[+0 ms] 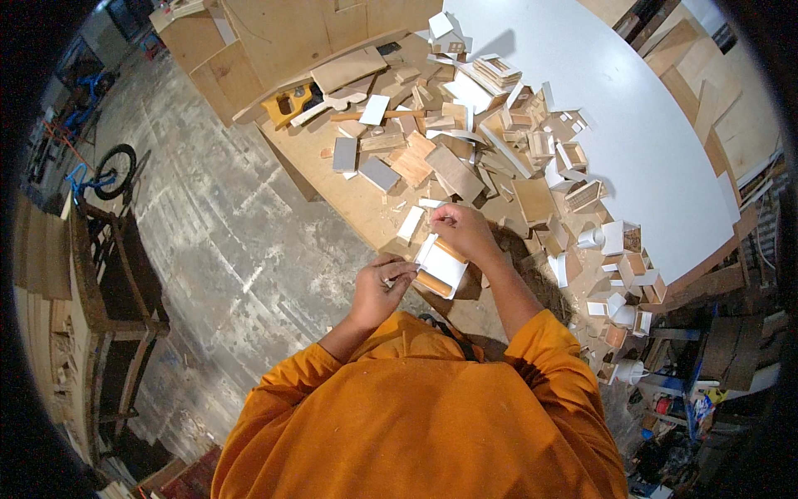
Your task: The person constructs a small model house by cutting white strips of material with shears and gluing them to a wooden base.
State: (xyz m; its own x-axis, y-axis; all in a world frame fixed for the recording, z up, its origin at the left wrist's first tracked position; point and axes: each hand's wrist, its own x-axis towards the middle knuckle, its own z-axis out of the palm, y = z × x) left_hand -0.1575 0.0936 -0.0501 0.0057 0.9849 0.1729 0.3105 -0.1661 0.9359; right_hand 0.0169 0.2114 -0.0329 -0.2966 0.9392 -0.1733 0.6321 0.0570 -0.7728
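Near the front edge of the wooden worktable, a small white panel with tan wooden strips along its sides lies between my hands. A narrow white strip runs along its left edge. My left hand is closed, its thumb and fingertips pinching the lower end of that strip. Above the panel's far end, my right hand is closed in a pinch; whatever its fingertips hold is too small to make out. Just left of it lies a white rectangular piece, and another small white piece is beyond the fingertips.
Wood offcuts pile up on the worktable, with a yellow-handled saw at the far left. Small model house parts line the white board. A bicycle and a wooden rack stand at left.
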